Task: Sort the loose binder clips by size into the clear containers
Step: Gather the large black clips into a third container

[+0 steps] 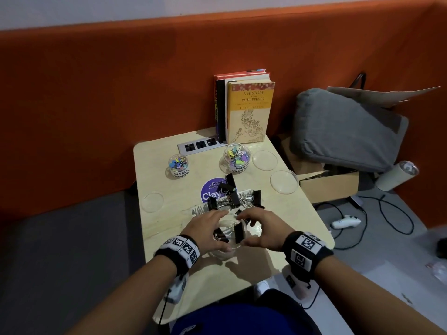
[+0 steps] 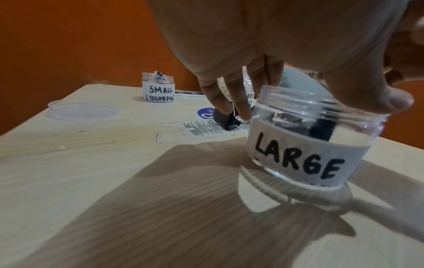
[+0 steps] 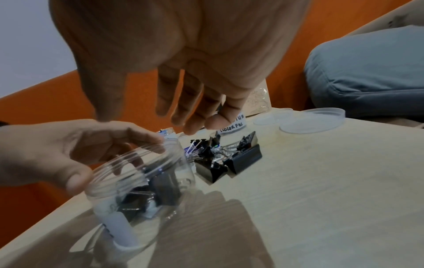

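Pale table, left hand gripping LARGE jar, right hand seemingly relaxed above, black clips beyond.

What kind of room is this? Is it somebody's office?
Probably an office or shared work nook, though I can't be sure. A small pale desk has power sockets built into it, an orange padded partition stands behind it, and books lean against that.

Black binder clips, clear jar with white label, pale wood-grain table, orange wall.
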Action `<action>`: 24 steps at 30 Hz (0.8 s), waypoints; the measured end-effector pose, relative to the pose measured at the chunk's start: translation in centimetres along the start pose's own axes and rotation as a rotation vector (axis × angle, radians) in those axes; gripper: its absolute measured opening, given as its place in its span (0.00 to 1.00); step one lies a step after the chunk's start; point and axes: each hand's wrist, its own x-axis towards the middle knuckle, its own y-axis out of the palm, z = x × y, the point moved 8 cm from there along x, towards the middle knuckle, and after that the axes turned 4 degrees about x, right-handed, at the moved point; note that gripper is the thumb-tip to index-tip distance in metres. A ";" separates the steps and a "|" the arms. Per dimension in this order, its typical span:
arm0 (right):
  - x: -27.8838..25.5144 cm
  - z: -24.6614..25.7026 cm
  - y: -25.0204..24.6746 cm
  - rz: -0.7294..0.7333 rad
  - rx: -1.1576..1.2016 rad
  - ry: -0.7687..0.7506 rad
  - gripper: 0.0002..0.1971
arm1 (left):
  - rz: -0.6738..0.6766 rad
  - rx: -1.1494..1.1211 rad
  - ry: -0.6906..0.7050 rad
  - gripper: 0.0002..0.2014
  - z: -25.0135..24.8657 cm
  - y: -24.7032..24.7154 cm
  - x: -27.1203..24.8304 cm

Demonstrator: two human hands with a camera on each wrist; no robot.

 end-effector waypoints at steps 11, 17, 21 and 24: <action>1.0 -4.8 -2.1 -0.105 -0.198 0.155 0.13 | -0.012 -0.023 -0.065 0.51 0.6 -0.4 -0.8; 3.3 -4.5 1.6 0.167 -0.514 0.118 0.31 | -0.031 -0.011 -0.148 0.52 1.3 0.1 -1.6; 4.7 -4.2 2.8 0.244 -0.686 0.026 0.35 | -0.036 -0.023 -0.186 0.52 1.1 0.0 -1.9; 5.7 -3.8 3.2 0.259 -0.693 -0.031 0.30 | -0.042 -0.028 -0.214 0.52 0.7 -0.2 -2.1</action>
